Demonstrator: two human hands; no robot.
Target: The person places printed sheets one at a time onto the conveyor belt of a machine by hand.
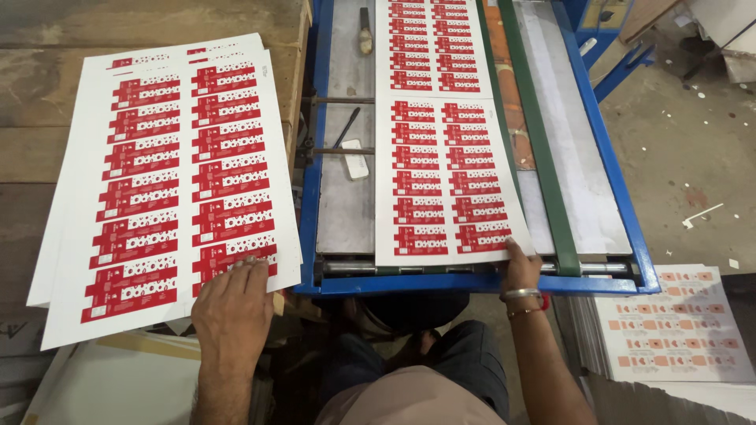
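red-printed card sheet (445, 177) lies on the blue feed machine (626, 228) under the right hand (521, 267), fingers flat on its near corner, while the left hand (232, 303), fingers spread and gripping nothing, presses the stack of sheets (169, 181) on the bench (47, 94), many sheets apparently unfed.

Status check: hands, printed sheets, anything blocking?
Left hand flat on sheet stack. Right hand at corner of sheet on feeder. Brush beside the sheets, not blocking.

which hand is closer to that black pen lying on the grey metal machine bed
Left. The left hand rests on the stack of red-printed white sheets, below-left of the black pen. The right hand presses a printed sheet farther off, lower right.
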